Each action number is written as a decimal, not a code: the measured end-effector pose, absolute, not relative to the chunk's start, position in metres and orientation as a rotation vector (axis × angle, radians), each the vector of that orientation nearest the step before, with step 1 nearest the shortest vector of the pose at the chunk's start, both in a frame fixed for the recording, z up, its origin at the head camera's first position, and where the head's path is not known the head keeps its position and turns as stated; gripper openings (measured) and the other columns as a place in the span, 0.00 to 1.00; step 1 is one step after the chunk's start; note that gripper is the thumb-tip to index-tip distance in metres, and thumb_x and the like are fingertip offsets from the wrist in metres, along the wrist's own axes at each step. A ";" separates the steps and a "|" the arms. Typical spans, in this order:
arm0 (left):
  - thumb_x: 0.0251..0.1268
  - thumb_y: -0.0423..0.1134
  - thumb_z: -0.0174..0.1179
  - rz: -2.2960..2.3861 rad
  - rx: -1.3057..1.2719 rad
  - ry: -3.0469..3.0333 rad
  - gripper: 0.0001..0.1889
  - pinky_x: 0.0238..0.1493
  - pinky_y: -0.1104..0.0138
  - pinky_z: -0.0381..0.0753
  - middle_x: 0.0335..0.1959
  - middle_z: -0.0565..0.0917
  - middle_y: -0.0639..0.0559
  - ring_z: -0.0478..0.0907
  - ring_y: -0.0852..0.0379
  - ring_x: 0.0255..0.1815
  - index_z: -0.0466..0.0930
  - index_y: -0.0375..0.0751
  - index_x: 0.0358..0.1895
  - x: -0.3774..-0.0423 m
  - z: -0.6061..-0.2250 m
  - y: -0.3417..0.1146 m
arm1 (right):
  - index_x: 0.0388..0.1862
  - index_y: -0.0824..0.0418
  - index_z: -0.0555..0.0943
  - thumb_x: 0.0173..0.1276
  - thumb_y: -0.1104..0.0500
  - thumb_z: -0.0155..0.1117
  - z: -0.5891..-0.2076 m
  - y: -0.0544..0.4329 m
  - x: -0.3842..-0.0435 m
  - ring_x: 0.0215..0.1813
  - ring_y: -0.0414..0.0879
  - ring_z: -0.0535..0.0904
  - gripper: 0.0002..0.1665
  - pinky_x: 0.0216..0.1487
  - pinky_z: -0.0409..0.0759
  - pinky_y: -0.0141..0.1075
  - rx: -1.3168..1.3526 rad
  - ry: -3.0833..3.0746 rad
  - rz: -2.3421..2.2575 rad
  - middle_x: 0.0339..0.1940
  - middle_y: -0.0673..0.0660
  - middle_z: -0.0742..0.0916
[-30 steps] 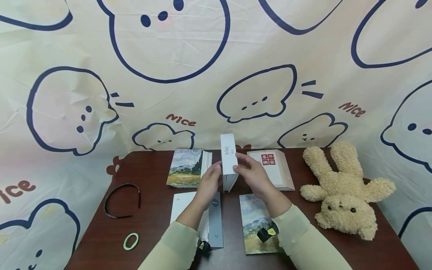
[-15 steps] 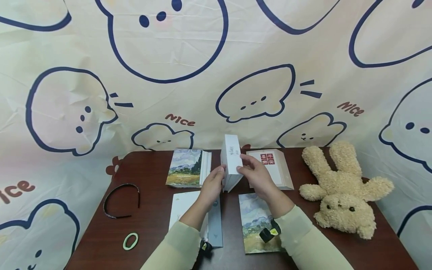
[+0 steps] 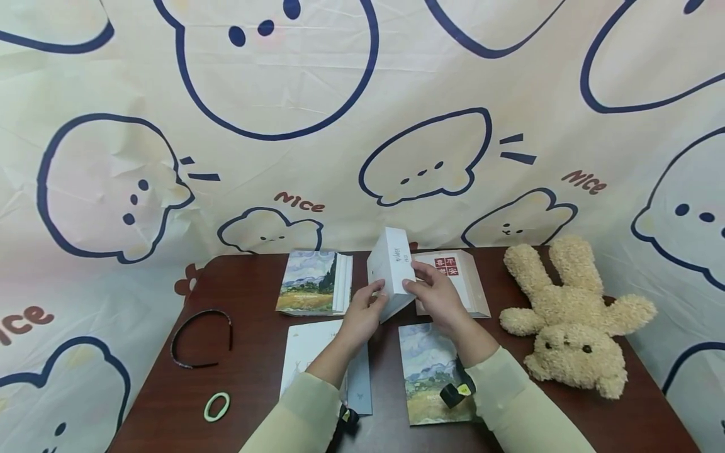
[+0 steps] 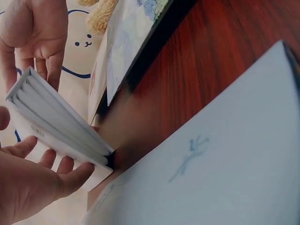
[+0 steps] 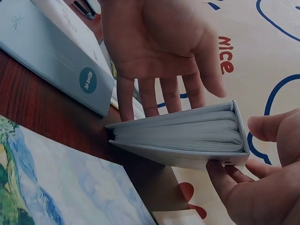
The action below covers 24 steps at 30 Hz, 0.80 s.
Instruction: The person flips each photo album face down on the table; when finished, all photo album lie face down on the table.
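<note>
A thick white book [image 3: 382,262] stands tilted between both hands above the middle of the table, its lettered spine turned toward the head camera. My right hand [image 3: 444,303] grips it, thumb on the spine and fingers against the right cover. On the other side, my left hand [image 3: 358,324] rests its fairly straight fingers on the left cover. The right wrist view shows the left thumb apart from the book. In both wrist views the page edges of the white book [image 5: 178,133] show as several thick sections between slightly parted covers.
Around the hands on the dark red table [image 3: 255,352] lie a landscape-covered book [image 3: 306,283], a red-seal book [image 3: 466,283], a white and grey-blue folder [image 3: 306,343] and a flat painted book [image 3: 425,358]. A plush toy [image 3: 572,308] lies right; a headband [image 3: 198,365] lies left.
The white book has shifted slightly right and turned, so more of its left cover shows in the head view. Both hands have moved right with it.
</note>
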<state>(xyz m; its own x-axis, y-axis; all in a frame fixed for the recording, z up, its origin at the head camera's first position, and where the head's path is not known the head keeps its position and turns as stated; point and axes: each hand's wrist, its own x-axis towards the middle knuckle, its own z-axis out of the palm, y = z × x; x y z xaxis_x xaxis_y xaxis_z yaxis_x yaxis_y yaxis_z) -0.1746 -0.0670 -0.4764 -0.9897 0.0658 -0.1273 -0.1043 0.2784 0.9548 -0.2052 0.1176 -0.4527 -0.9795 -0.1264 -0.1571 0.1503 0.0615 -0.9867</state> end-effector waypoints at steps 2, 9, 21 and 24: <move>0.81 0.51 0.53 1.786 -0.020 2.425 0.27 0.66 0.43 0.74 0.76 0.66 0.42 0.70 0.39 0.71 0.70 0.48 0.77 -0.175 -0.478 -0.066 | 0.79 0.61 0.66 0.74 0.58 0.67 -0.454 0.118 -0.205 0.70 0.58 0.76 0.37 0.65 0.78 0.49 0.029 2.137 -2.022 0.75 0.65 0.74; 0.75 0.46 0.62 1.743 0.061 2.466 0.30 0.67 0.41 0.70 0.76 0.65 0.40 0.68 0.37 0.71 0.70 0.45 0.77 -0.176 -0.483 -0.066 | 0.79 0.62 0.67 0.73 0.55 0.69 -0.461 0.122 -0.206 0.70 0.59 0.76 0.39 0.68 0.76 0.53 0.038 2.188 -1.991 0.76 0.65 0.74; 0.72 0.46 0.65 1.650 0.102 2.498 0.30 0.69 0.40 0.68 0.77 0.65 0.40 0.68 0.39 0.72 0.72 0.45 0.75 -0.176 -0.481 -0.067 | 0.79 0.64 0.67 0.71 0.57 0.72 -0.470 0.125 -0.208 0.71 0.58 0.76 0.41 0.68 0.76 0.51 0.091 2.209 -1.997 0.75 0.66 0.75; 0.72 0.45 0.65 1.638 0.110 2.500 0.30 0.69 0.40 0.68 0.76 0.66 0.40 0.68 0.39 0.72 0.73 0.44 0.74 -0.177 -0.482 -0.068 | 0.79 0.64 0.67 0.71 0.57 0.72 -0.472 0.126 -0.209 0.72 0.58 0.75 0.41 0.68 0.76 0.50 0.107 2.221 -1.991 0.75 0.66 0.75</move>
